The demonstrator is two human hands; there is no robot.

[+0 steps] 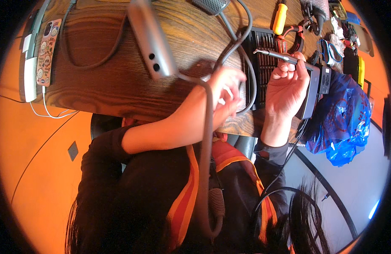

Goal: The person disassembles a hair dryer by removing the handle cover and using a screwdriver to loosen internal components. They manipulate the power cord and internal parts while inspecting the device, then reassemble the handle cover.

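Observation:
My right hand (286, 86) is raised palm up at the desk's right part. Its thumb and fingers pinch a slim dark pen-shaped tool (280, 56), whose bright, slightly hooked tip points left over a black case of small bits (265, 70). My left hand (227, 91) reaches across to the right, just left of that case and beside a thick grey cable (253, 84). Its fingers are blurred by motion but look loosely apart, with nothing visible between them. Up and left of it, close to the camera, is a blurred grey cylindrical device (151, 40) with two dark holes.
Beyond the case lie a yellow-handled screwdriver (280, 19) and red-and-black pliers (298, 38). A blue plastic bag (341, 114) hangs at the right edge. A phone in a patterned case (47, 55) lies far left with a white cable. A thick cable (207, 169) loops before my chest.

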